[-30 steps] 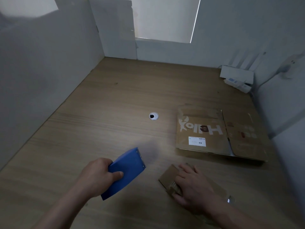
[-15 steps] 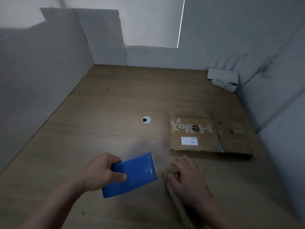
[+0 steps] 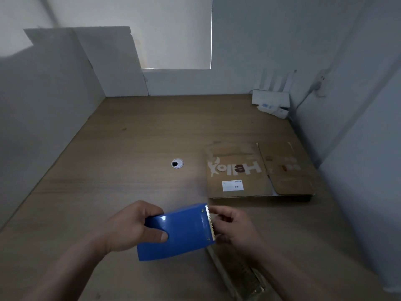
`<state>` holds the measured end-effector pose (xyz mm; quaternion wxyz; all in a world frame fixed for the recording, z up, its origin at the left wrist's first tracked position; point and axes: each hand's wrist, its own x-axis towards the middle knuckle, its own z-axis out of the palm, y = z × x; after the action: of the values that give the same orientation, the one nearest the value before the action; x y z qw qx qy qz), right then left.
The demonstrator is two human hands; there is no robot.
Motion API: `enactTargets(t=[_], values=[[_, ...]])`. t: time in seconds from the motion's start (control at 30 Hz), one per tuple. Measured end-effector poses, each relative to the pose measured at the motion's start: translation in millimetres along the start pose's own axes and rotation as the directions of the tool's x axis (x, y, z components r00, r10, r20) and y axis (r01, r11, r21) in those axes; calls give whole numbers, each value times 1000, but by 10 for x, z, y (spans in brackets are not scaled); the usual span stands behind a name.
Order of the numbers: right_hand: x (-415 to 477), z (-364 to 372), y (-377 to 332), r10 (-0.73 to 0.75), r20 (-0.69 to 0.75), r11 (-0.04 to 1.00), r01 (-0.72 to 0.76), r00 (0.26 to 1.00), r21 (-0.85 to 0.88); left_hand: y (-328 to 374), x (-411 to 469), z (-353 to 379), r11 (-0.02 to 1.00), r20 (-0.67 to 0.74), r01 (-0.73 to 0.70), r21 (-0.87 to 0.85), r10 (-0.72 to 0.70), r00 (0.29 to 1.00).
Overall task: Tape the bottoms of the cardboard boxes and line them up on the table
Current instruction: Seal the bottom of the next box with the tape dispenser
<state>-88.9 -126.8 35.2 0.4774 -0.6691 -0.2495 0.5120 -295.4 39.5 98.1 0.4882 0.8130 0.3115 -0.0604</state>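
Head view showed the left hand (image 3: 130, 227) gripping a blue tape dispenser (image 3: 180, 231) above the wooden surface (image 3: 121, 170), fingers and thumb curled round its back end. The right hand (image 3: 235, 230) met the dispenser at its toothed edge, thumb and fingertips pinching what looked like the pale tape end (image 3: 213, 219). Flattened cardboard boxes (image 3: 238, 170) lay on the surface beyond the dispenser and to its right. Another cardboard piece (image 3: 238, 274) lay nearer than the dispenser, under the right wrist, and a round cable hole (image 3: 177, 163) sat straight beyond the dispenser.
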Motion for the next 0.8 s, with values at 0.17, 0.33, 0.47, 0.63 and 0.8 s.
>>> enactTargets(t=[0.17,0.33,0.47,0.63,0.8], values=[[-33,-90,33,61,31,998,-62,998,27,24,36,103,1000,16,0,-6,0,1000],[-82,-181,64,44,12,997,-43,999,-70,12,81,215,1000,46,-11,-14,11,999],[-65,-478,-36,-59,-78,986,46,995,-163,-141,-13,214,995,-1,20,-100,-20,1000],[127,-866,-88,-55,-147,968,16,988,-249,-304,-136,125,979,-46,106,-171,-116,992],[380,-715,114,19,-231,961,-81,973,-263,-332,-30,226,953,-33,229,-197,-240,970]])
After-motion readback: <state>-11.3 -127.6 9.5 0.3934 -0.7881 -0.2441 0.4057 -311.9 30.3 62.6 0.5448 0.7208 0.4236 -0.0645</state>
